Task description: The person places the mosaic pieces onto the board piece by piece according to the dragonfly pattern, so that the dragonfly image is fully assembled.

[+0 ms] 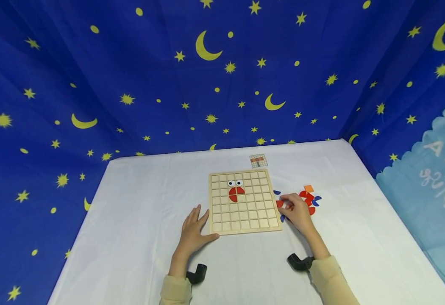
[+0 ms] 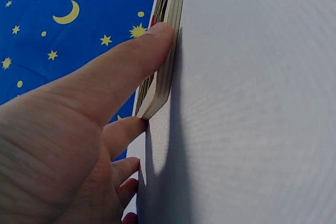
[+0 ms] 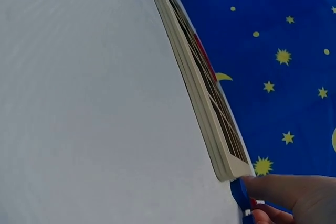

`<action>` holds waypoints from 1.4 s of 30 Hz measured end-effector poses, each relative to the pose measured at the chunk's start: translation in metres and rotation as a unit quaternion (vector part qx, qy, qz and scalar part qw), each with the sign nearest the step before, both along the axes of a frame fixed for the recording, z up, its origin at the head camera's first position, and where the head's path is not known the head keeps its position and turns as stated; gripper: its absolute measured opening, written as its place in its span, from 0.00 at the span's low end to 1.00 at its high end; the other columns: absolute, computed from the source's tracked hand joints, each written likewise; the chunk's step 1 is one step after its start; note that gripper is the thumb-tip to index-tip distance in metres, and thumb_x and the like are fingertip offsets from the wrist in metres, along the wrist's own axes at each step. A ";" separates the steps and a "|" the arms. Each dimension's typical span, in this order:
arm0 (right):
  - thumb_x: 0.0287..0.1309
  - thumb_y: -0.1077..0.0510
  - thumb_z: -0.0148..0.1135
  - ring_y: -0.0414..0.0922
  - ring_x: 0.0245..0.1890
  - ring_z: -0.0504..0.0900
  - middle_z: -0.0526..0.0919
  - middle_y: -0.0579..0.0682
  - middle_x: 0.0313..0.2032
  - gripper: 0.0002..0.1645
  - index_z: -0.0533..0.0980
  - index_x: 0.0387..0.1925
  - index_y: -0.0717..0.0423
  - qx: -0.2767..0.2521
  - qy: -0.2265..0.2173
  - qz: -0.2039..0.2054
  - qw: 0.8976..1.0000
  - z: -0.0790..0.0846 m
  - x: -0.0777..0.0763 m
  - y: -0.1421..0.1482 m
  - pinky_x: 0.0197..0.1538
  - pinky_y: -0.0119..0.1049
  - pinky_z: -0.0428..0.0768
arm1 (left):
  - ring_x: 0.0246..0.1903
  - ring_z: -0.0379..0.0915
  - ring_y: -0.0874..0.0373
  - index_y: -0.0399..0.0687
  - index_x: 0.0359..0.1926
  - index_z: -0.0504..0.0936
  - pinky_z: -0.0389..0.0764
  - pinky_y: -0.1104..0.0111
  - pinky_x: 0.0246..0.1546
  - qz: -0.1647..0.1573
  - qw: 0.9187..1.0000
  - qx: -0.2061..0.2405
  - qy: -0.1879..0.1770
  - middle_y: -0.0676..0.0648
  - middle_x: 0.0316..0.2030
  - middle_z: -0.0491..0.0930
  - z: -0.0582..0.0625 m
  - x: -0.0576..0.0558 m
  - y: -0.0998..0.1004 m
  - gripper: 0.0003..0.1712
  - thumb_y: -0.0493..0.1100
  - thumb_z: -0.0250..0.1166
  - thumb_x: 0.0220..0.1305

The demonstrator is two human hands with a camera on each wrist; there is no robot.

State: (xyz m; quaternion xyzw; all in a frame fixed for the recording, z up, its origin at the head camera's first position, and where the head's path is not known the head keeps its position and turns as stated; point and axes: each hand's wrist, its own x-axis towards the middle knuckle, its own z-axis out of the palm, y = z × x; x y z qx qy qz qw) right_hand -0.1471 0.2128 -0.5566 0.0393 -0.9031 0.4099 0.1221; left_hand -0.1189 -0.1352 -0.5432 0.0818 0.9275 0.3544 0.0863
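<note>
A wooden grid board (image 1: 245, 217) lies on the table. Two white eye pieces (image 1: 231, 183) sit side by side in its upper cells, with several red quarter-circle pieces (image 1: 233, 198) just below. My left hand (image 1: 193, 234) has its fingers spread around the board's front left corner; in the left wrist view the thumb (image 2: 142, 51) rests on the frame. At the board's right edge, my right hand (image 1: 296, 212) pinches a red piece (image 1: 279, 204) between thumb and fingertips. Blue pieces (image 1: 282, 218) lie close to that hand, one showing under the thumb in the right wrist view.
Right of the board, partly behind my right hand, is a loose pile of red pieces (image 1: 312, 210) and blue pieces (image 1: 316, 200), with an orange square (image 1: 308, 188) at its back. A small pattern card (image 1: 258, 160) lies behind the board. Blue starry curtains (image 1: 161, 76) surround the white table (image 1: 138, 220).
</note>
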 end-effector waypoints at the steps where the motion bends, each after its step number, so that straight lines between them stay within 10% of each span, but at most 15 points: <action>1: 0.44 0.67 0.72 0.35 0.26 0.70 0.80 0.57 0.37 0.20 0.79 0.44 0.64 0.002 0.004 -0.003 1.000 0.000 0.000 -0.001 0.27 0.24 0.71 | 0.73 0.40 0.36 0.40 0.68 0.63 0.43 0.41 0.71 0.000 1.000 0.000 0.000 0.34 0.73 0.49 0.000 0.000 0.000 0.52 0.55 0.74 0.45; 20: 0.45 0.68 0.69 0.41 0.28 0.72 0.82 0.56 0.34 0.22 0.79 0.47 0.64 0.009 0.008 -0.020 1.000 -0.005 -0.007 -0.003 0.29 0.26 0.71 | 0.73 0.40 0.37 0.40 0.69 0.63 0.43 0.41 0.71 0.003 1.000 -0.003 -0.005 0.35 0.73 0.49 0.000 -0.001 0.000 0.52 0.55 0.74 0.45; 29: 0.48 0.64 0.69 0.53 0.44 0.79 0.80 0.60 0.45 0.25 0.76 0.50 0.66 0.007 -0.004 -0.017 1.000 -0.005 -0.009 -0.005 0.49 0.49 0.80 | 0.74 0.39 0.37 0.41 0.69 0.63 0.42 0.42 0.71 0.002 1.000 -0.005 -0.007 0.35 0.74 0.48 -0.003 0.000 -0.002 0.52 0.55 0.74 0.45; 42: 0.51 0.65 0.66 0.54 0.44 0.80 0.83 0.60 0.44 0.21 0.78 0.49 0.64 0.020 -0.009 -0.020 1.000 -0.002 -0.011 -0.006 0.50 0.51 0.80 | 0.73 0.39 0.36 0.41 0.69 0.63 0.42 0.42 0.71 -0.003 1.000 0.000 -0.004 0.35 0.74 0.48 -0.002 0.000 -0.001 0.52 0.56 0.74 0.45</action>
